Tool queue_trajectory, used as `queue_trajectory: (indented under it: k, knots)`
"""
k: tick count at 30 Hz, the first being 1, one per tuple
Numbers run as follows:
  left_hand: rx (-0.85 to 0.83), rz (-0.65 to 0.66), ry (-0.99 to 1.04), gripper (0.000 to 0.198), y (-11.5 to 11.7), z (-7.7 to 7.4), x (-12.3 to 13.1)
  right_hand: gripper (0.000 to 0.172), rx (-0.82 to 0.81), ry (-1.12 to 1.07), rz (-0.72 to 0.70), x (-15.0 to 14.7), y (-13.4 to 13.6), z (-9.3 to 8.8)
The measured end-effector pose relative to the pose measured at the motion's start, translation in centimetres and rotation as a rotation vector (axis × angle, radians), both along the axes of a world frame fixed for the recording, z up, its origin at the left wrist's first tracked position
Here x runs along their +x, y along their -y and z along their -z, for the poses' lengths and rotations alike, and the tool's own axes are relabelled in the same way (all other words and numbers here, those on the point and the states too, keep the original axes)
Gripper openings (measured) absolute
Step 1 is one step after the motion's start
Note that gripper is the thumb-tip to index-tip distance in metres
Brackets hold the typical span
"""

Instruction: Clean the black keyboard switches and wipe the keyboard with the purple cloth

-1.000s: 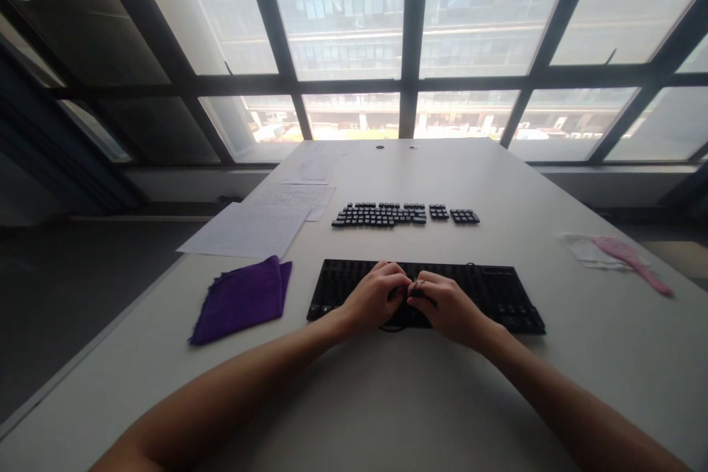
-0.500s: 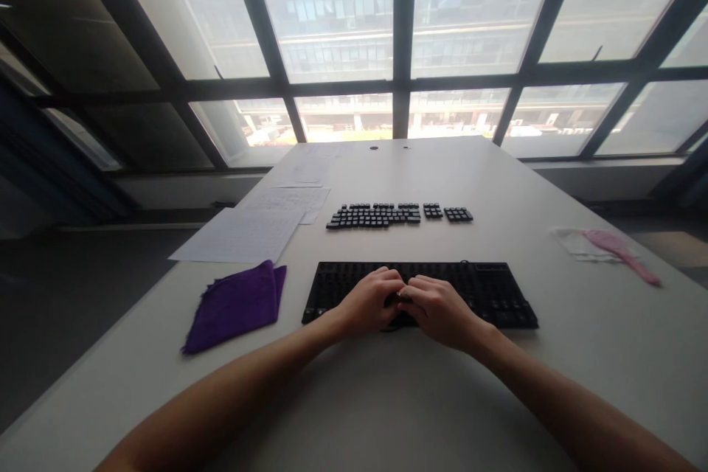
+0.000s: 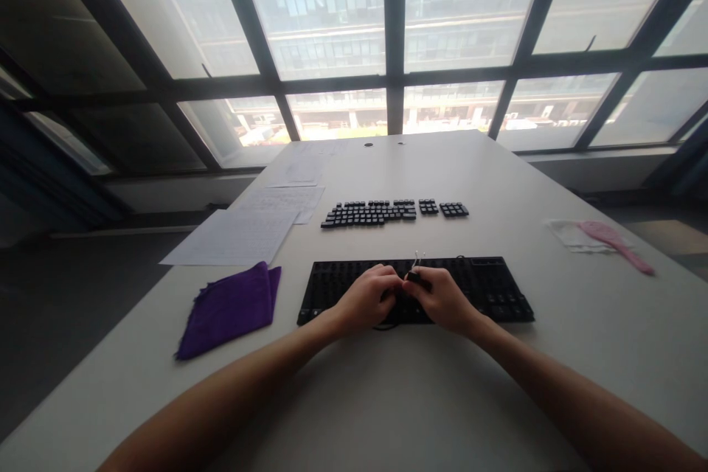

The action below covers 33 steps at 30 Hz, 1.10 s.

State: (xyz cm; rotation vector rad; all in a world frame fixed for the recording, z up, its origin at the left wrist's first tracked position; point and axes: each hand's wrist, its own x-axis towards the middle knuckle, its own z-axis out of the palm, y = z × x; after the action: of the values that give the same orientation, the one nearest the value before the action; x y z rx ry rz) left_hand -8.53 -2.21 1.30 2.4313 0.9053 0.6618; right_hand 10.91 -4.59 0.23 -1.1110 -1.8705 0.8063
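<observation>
A black keyboard (image 3: 487, 287) lies on the white table (image 3: 387, 398) in front of me, most of its key slots bare. My left hand (image 3: 368, 300) rests curled on the keyboard's middle, fingertips pinched beside the right hand. My right hand (image 3: 439, 299) is closed on a small wire keycap puller (image 3: 418, 265), whose two pale prongs stick up above my fingers. A dark keycap seems caught at the puller's base, between both hands. Removed black keycaps (image 3: 387, 212) lie in neat rows behind the keyboard.
A folded purple cloth (image 3: 232, 307) lies left of the keyboard. Printed paper sheets (image 3: 237, 234) spread along the table's left edge. At the far right a pink brush (image 3: 613, 240) rests on a white cloth. Large windows rise behind the table.
My right hand has lifted slightly and turned, so the puller's prongs now point up in view. The camera has tilted a little, shifting everything leftward.
</observation>
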Motion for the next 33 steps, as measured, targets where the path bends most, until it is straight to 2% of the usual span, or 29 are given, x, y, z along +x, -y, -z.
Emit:
queue_trajectory:
  k: [4,6,8,11,15,20,23,29,33]
  knots:
    - [-0.002,0.030,-0.009,0.012,0.4,-0.6,0.0,0.020,-0.049,-0.065,0.019,0.0,0.0,0.2]
    - [-0.011,0.032,-0.027,0.014,0.3,-0.8,0.0,0.019,-0.041,-0.080,0.021,-0.1,0.1,0.2]
    - [-0.019,0.017,-0.042,0.023,0.1,-0.8,0.0,0.018,-0.029,-0.091,0.023,-0.1,0.2,0.3]
    - [-0.026,0.007,-0.048,0.026,-0.1,-0.4,0.1,0.018,-0.016,-0.107,0.024,-0.1,0.2,0.4]
    - [-0.032,0.005,-0.034,0.022,-0.1,-0.3,0.1,0.018,-0.004,-0.136,0.022,0.0,0.2,0.4]
    - [-0.082,-0.038,0.062,0.013,0.2,-0.3,0.1,0.021,-0.055,-0.265,0.094,0.1,0.1,0.4]
    - [-0.057,-0.032,0.095,0.015,0.4,-0.2,0.0,0.022,-0.011,-0.236,0.083,0.0,0.2,0.3]
    - [-0.005,-0.148,0.207,0.030,0.7,0.1,-0.1,0.020,0.028,-0.155,0.142,-0.3,0.4,-0.2]
    - [0.085,-0.095,0.162,0.020,0.8,0.3,-0.2,0.024,-0.008,-0.174,0.125,-0.1,0.4,-0.5]
